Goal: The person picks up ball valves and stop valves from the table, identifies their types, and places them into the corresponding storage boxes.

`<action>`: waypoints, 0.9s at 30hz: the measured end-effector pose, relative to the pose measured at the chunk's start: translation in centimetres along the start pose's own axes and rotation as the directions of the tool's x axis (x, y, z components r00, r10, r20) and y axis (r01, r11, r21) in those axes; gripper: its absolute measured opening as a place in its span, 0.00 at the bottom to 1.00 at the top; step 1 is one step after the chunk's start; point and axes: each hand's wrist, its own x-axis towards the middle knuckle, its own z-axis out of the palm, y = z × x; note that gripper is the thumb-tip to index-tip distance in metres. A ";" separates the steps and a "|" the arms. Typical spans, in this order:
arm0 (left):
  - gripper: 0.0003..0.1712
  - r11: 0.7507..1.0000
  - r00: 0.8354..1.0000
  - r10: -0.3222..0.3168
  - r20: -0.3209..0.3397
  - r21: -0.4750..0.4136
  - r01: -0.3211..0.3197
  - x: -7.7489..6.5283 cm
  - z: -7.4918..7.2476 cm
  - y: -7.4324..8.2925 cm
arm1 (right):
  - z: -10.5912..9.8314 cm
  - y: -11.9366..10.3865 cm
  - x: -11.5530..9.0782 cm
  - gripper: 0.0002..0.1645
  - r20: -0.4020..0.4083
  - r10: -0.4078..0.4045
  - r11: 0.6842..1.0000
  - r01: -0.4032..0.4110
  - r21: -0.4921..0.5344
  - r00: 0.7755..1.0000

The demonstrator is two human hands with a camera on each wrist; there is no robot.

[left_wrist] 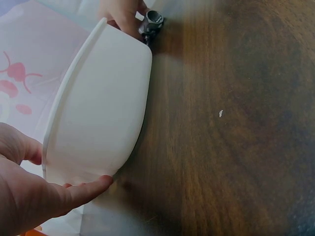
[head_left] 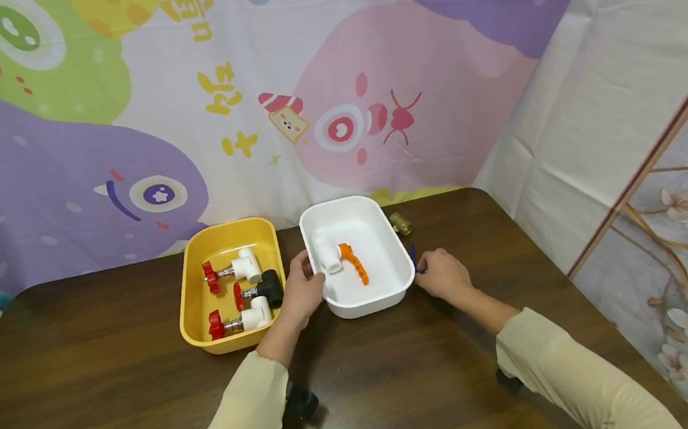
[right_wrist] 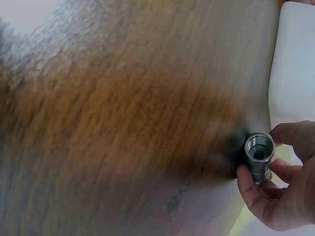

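Note:
My left hand [head_left: 303, 290] holds the left side of the white tray [head_left: 378, 302], its digits at the rim and outer wall in the left wrist view. Inside the tray lies a white plastic valve [head_left: 327, 257] with an orange lever [head_left: 358, 267]. Just right of the tray, my right hand [head_left: 444, 272] pinches a threaded metal valve [right_wrist: 259, 151], its open end showing in the right wrist view. A blue handle [head_left: 414, 256] shows by those fingers. Beyond, a brass valve [head_left: 401, 223] lies on the table beside the tray.
Left of the white tray stands a yellow tray [head_left: 193, 314] with red-handled valves [head_left: 248, 264], two white and one black. The dark wooden table [head_left: 388, 391] backs onto a printed curtain [head_left: 329, 69]. A pale curtain [head_left: 570, 93] borders the right side.

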 end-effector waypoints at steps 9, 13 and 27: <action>0.34 1.000 1.000 -0.011 0.001 0.003 0.011 0.0 0.0 0.0 | -0.3 0.3 -0.1 0.15 -0.002 -0.020 0.999 0.020 0.039 1.000; 0.34 1.000 1.000 -0.012 0.002 0.000 0.012 0.0 0.0 0.0 | -0.5 0.5 -0.2 0.15 -0.013 -0.028 0.998 0.029 0.057 1.000; 0.34 1.000 1.000 -0.015 0.013 0.002 0.015 0.1 0.0 0.1 | -2.8 0.6 0.2 0.15 -0.061 -0.065 0.989 0.072 0.127 0.996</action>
